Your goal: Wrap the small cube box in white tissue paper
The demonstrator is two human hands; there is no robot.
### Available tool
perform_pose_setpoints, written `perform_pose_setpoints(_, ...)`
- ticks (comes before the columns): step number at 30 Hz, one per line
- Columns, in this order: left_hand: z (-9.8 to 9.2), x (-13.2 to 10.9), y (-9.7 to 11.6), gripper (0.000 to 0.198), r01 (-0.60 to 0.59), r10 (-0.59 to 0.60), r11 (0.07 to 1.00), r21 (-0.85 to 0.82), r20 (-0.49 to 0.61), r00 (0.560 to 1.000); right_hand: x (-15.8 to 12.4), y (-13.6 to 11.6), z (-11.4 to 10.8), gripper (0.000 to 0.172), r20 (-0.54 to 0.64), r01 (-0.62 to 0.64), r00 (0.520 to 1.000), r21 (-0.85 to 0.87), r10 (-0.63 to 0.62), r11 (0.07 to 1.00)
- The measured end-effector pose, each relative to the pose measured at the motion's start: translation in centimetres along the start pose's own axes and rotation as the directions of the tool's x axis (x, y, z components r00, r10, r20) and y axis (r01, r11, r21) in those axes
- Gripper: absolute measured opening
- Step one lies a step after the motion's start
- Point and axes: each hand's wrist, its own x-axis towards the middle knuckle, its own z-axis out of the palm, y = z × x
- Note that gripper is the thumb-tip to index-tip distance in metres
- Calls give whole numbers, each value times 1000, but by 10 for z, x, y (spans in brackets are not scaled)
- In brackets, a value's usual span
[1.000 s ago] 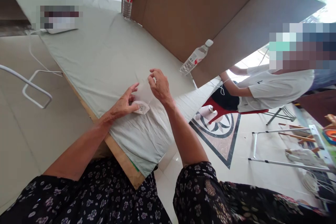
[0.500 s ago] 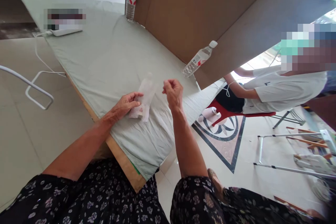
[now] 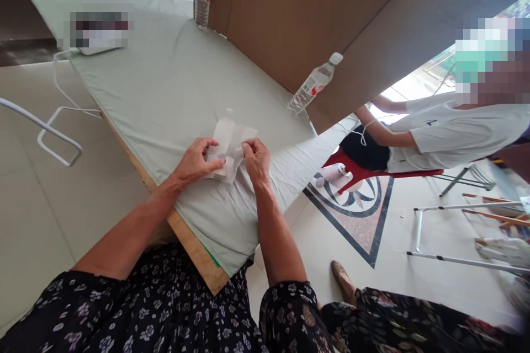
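Left hand (image 3: 199,161) and right hand (image 3: 256,161) grip translucent white papery sheet (image 3: 224,131).
Left half-curled, thumb across it; right closed, pinching its edge.

Cloth-covered table (image 3: 157,77) with two bottles (image 3: 312,87)

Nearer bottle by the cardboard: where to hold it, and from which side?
Probably around the label on the bottle's slim body, coming from the camera wearer's side. The cardboard stands right behind it; the near side looks unobstructed. The cap is a smaller target.
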Motion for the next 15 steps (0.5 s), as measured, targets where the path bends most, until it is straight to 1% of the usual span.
perform_pose_setpoints(2,-2,-2,1,35,-8,10,999,53,-26,1000,-3,5,-4,20,-34,-15,999,82,18,997)
perform_pose_setpoints(4,-6,-2,2,22,-5,8,997,72,-33,999,-4,8,-7,23,-53,-22,998,139,30,990)
perform_pose_setpoints(6,-12,-1,5,19,9,-3,996,88,-71,997,-3,9,-9,24,-56,-31,998,178,41,983)
perform_pose_setpoints(9,-22,6,10,17,49,-26,991,124,-179,984,6,8,-12,24,-67,-15,997,192,28,981)
perform_pose_setpoints(12,-31,16,10,14,100,-46,972,213,-245,969,21,11,-15,20,-116,7,993,151,11,988)
perform_pose_setpoints(15,-34,25,3,15,167,-77,926,340,-264,961,32,20,-16,12,-146,-65,986,71,75,995)
